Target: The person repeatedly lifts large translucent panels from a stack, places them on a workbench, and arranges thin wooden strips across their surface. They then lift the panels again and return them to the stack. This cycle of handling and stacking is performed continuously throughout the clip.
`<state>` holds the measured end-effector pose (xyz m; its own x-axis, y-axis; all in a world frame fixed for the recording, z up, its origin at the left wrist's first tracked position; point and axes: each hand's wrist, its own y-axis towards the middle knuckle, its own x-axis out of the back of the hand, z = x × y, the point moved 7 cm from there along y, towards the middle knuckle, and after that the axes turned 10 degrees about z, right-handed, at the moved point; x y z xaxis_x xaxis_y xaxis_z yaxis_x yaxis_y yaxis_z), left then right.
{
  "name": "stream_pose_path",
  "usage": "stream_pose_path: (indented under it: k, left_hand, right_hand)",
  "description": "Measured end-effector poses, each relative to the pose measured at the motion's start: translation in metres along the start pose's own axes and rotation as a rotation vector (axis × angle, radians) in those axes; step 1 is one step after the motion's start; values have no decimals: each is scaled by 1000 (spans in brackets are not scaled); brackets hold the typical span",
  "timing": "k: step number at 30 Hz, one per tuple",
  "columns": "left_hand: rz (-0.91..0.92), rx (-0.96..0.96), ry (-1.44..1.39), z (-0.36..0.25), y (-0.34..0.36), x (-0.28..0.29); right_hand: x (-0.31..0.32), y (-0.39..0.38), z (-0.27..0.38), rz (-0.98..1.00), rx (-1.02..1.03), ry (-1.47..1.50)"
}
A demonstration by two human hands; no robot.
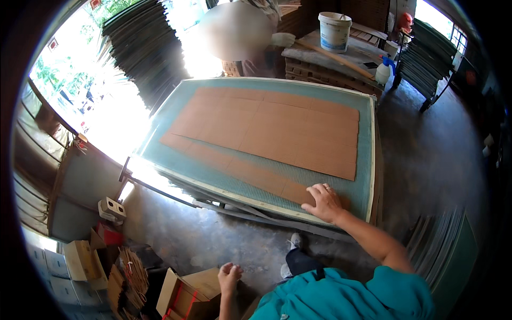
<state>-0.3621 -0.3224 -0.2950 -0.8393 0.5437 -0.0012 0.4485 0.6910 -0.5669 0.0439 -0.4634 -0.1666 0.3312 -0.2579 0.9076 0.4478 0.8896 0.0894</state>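
Observation:
On a large green mesh-covered frame lie thin brown sheets, edge to edge in one broad panel. A narrow brown strip lies slanted along the near side, its left end close to the panel and a wedge of green mesh between them farther right. The strip is smeared by motion. My right hand is at the strip's right end, fingers bent and closed on it; the fingertips' underside is hidden. Away from the frame, my left hand hangs low with curled fingers, and nothing shows in it.
Across the frame is another person. Behind stand a white bucket and a spray bottle. Stacked frames rise at the back left and back right. Cardboard boxes lie at lower left; more panels stand at lower right.

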Motion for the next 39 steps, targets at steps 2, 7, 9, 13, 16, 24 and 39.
stream_pose_path:
  k: [2, 7, 9, 13, 16, 24, 39]
  left_hand:
    - [-32, -145, 55, -47, 13, -4]
    - [25, -589, 317, -211, 61, -53]
    - [-33, -643, 510, -265, 79, -73]
    - [33, -878, 927, -338, 120, -124]
    - [149, -991, 1210, -370, 152, -167]
    - [544, -786, 2016, -382, 285, -214]
    - [1079, -1419, 1723, -388, 311, -156]
  right_hand:
    - [28, 15, -1, -19, 77, -91]
    - [28, 59, -73, -59, -65, -302]
    - [4, 53, -66, 114, -34, -282]
    - [22, 53, -37, 474, -86, -140]
    - [47, 95, -89, 136, -77, -314]
    - [22, 71, -70, 437, -208, -131]
    - [25, 60, -3, 166, -296, -340]
